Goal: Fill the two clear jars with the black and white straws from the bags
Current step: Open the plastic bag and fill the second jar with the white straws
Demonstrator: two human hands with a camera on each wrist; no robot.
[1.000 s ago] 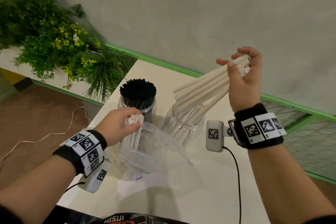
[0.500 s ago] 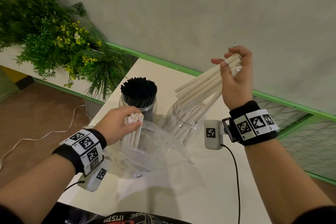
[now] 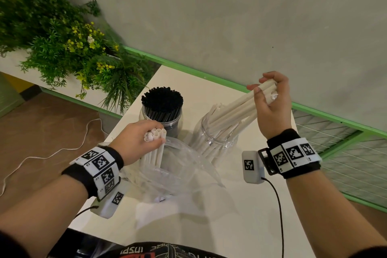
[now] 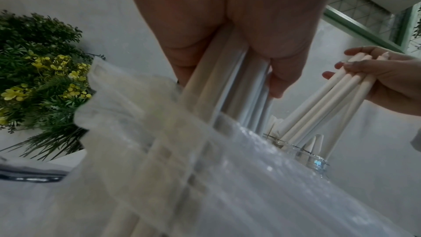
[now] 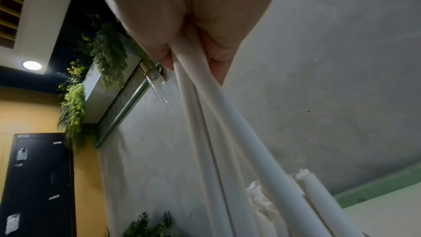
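Two clear jars stand on the white table [image 3: 240, 216]. The left jar [image 3: 178, 118] is packed with black straws [image 3: 162, 100]. The right jar [image 3: 215, 140] holds white straws. My right hand [image 3: 270, 100] grips a bundle of white straws [image 3: 236, 107] by its upper end, slanted, the lower ends inside the right jar's mouth. My left hand [image 3: 136, 142] grips several more white straws [image 3: 156, 148] upright, their lower parts inside a clear plastic bag [image 3: 178, 174]. In the left wrist view the bag [image 4: 205, 177] fills the foreground, with the right hand [image 4: 387, 77] beyond.
A planter of green foliage with yellow flowers [image 3: 62, 44] sits left of the table. A grey wall with a green ledge [image 3: 188, 69] runs close behind the jars. A wire mesh panel [image 3: 345, 153] lies to the right. A white cable [image 3: 52, 153] trails on the floor.
My right hand has moved down and left with its bundle, sinking the straws' lower ends deeper into the right jar. The left hand has stayed put.
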